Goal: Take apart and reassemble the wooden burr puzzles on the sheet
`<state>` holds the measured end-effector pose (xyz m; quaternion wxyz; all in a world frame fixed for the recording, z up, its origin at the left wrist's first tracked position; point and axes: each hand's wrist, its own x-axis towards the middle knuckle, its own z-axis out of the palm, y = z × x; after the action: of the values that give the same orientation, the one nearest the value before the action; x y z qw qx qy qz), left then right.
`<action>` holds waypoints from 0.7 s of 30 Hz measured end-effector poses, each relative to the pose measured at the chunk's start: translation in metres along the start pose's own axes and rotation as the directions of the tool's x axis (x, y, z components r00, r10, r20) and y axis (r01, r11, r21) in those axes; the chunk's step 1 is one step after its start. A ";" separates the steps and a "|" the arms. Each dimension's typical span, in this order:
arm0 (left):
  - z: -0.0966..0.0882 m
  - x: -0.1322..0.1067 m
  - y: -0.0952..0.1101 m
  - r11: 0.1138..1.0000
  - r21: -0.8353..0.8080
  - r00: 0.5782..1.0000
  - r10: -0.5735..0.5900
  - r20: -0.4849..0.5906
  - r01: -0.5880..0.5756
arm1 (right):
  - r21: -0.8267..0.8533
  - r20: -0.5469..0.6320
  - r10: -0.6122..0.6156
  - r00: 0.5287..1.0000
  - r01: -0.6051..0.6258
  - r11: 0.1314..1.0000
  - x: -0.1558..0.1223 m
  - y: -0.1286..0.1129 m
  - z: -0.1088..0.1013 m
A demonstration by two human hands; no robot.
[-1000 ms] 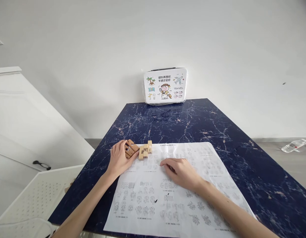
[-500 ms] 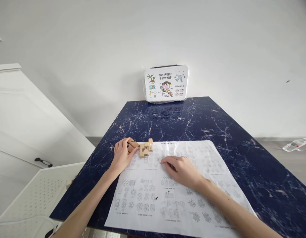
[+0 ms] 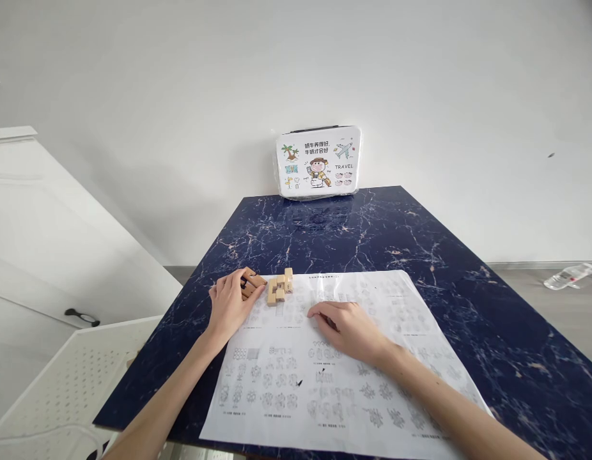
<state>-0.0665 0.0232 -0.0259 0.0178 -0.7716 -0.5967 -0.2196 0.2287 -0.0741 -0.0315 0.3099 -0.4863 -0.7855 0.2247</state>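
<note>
My left hand rests at the far left corner of a printed sheet, its fingers curled around the brown wooden puzzle blocks. Those blocks are dark-notched and partly hidden under the fingers. Just right of the thumb stands a small group of pale, notched wooden puzzle blocks, apart from both hands. My right hand lies on the middle of the sheet with its fingers bent and drawn together. Whether anything is inside those fingers is hidden.
The sheet shows rows of faint line drawings and lies on a dark blue marbled table. A white cartoon case leans against the wall at the back. Left are a white cabinet and a perforated white surface; a clear bottle lies right.
My left hand has shifted slightly left along with the brown blocks, showing more of them. My right hand keeps its pose on the sheet. The whole view has shifted a little.
</note>
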 end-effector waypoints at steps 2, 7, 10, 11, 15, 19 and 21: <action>0.000 -0.001 -0.001 1.000 0.012 1.000 0.018 -0.005 -0.018 | 0.004 0.004 -0.001 1.000 0.001 1.000 0.000 0.000 0.000; -0.005 -0.008 -0.005 0.996 0.070 0.998 0.057 0.010 -0.058 | 0.001 -0.003 -0.004 1.000 0.004 1.000 0.000 0.001 0.000; -0.011 -0.021 -0.008 0.994 0.077 0.997 0.076 0.024 -0.078 | 0.005 -0.002 -0.006 1.000 0.006 1.000 0.001 0.001 -0.001; -0.013 -0.026 -0.009 0.994 0.076 0.997 0.079 0.024 -0.080 | 0.005 -0.002 -0.005 1.000 0.005 1.000 0.001 0.001 -0.001; -0.023 -0.049 -0.012 0.996 0.045 0.996 0.080 0.035 -0.081 | 0.012 -0.003 0.000 1.000 0.000 1.000 0.001 -0.001 -0.001; -0.034 -0.071 -0.002 0.997 -0.027 0.997 0.069 0.040 -0.068 | 0.015 -0.007 -0.003 1.000 0.003 1.000 0.001 0.000 0.000; -0.040 -0.080 0.010 0.995 -0.068 0.997 0.073 0.032 -0.071 | 0.018 -0.011 -0.004 1.000 0.004 1.000 0.001 0.001 0.001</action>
<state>-0.0851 -0.0644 -0.0159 -0.0105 -0.7966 -0.5609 -0.2252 0.2281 -0.0731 -0.0324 0.3191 -0.4830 -0.7827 0.2286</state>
